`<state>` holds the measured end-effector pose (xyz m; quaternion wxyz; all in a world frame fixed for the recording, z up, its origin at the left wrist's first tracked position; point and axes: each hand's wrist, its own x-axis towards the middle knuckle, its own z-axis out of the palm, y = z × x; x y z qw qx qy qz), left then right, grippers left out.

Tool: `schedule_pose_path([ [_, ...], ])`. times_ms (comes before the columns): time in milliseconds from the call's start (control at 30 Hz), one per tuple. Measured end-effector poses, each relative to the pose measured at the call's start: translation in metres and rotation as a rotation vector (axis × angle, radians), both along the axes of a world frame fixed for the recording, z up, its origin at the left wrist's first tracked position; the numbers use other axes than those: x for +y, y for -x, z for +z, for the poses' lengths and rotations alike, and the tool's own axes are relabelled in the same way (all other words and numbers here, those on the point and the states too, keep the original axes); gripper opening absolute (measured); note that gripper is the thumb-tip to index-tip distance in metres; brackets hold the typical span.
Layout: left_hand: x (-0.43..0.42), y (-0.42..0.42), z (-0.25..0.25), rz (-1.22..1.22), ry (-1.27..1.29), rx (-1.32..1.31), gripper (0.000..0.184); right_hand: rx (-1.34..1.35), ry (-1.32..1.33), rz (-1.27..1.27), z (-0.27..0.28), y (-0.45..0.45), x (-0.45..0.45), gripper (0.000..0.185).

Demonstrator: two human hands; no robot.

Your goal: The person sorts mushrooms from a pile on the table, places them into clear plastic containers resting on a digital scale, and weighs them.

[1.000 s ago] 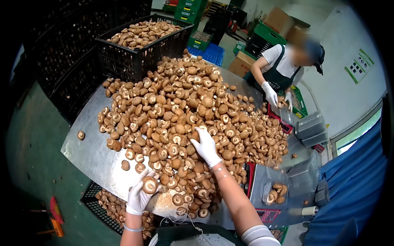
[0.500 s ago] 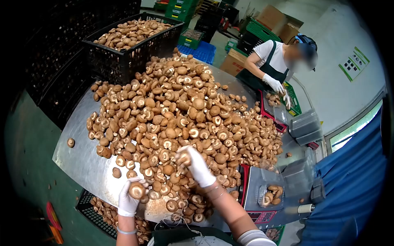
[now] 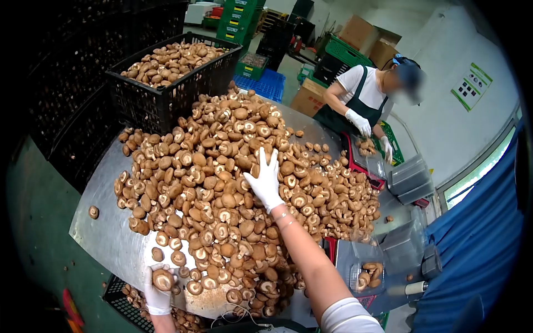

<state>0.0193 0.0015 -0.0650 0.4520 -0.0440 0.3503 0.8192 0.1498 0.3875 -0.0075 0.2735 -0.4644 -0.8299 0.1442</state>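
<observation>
While the left hand (image 3: 158, 297), in a white glove, is at the near edge of the metal tabletop (image 3: 100, 236), its fingers are closed around one large shiitake (image 3: 163, 279), brown cap facing up. The right hand (image 3: 265, 180), gloved in white too, reaches out over the middle of a broad shiitake pile (image 3: 222, 186). Its fingers are spread wide, palm down; whether they press on any mushroom there, I cannot tell.

The pile covers much of the tabletop, caps and pale stems turned every way. One stray shiitake (image 3: 93, 212) lies apart, near the left edge. Behind the pile, at the far left, stands a black plastic crate (image 3: 197, 83) heaped with more mushrooms. A lower black crate (image 3: 115, 294), also containing mushrooms, is below the near edge, beside the left hand.

To the right of the pile, a clear plastic container (image 3: 355, 273) with several shiitake inside rests on a scale (image 3: 343, 254) with red trim. Stacked clear containers (image 3: 401, 247) are just beyond it, near a blue curtain (image 3: 466, 222).

Across the tabletop at the upper right, a co-worker (image 3: 361, 91) in a dark green apron and white gloves has one hand over mushrooms at another red-edged scale (image 3: 361, 158).
</observation>
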Motion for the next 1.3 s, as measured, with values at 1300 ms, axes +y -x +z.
schedule_pose_path([
  [1300,0.114,-0.262,0.075,-0.73,0.026,1.287,0.018,2.012,1.153,0.492,0.016,-0.275,-0.204,0.07],
])
